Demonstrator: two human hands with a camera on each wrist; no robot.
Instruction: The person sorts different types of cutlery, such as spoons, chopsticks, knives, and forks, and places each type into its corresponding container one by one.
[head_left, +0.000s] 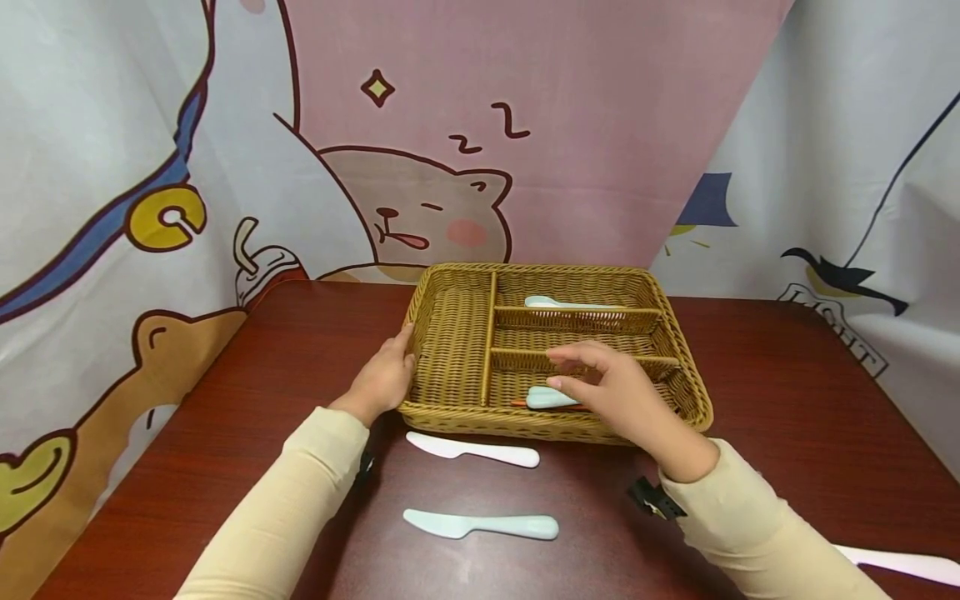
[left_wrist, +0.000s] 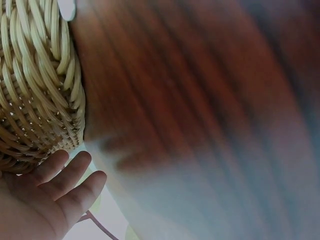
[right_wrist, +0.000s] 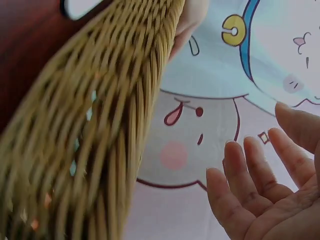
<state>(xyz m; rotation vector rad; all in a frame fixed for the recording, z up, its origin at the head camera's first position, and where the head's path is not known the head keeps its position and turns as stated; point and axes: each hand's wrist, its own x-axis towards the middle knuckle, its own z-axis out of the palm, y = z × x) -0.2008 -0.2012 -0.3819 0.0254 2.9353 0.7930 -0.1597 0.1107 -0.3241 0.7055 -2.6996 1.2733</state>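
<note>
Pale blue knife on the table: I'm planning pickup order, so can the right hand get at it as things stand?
Probably yes: the right hand looks empty, and the pale blue knife lies outside the basket with nothing covering it.

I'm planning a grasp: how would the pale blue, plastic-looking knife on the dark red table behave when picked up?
The pale blue, plastic-looking knife is probably light, given its slim, moulded look. Its smooth surface may slip. Lying flat on the dark red table, it seems unlikely to roll.

Behind the reddish table (head_left: 795,400) hangs a pink-and-white cloth (head_left: 600,125) printed with a sleeping bear (head_left: 442,204) and a yellow bell (head_left: 150,220).
</note>
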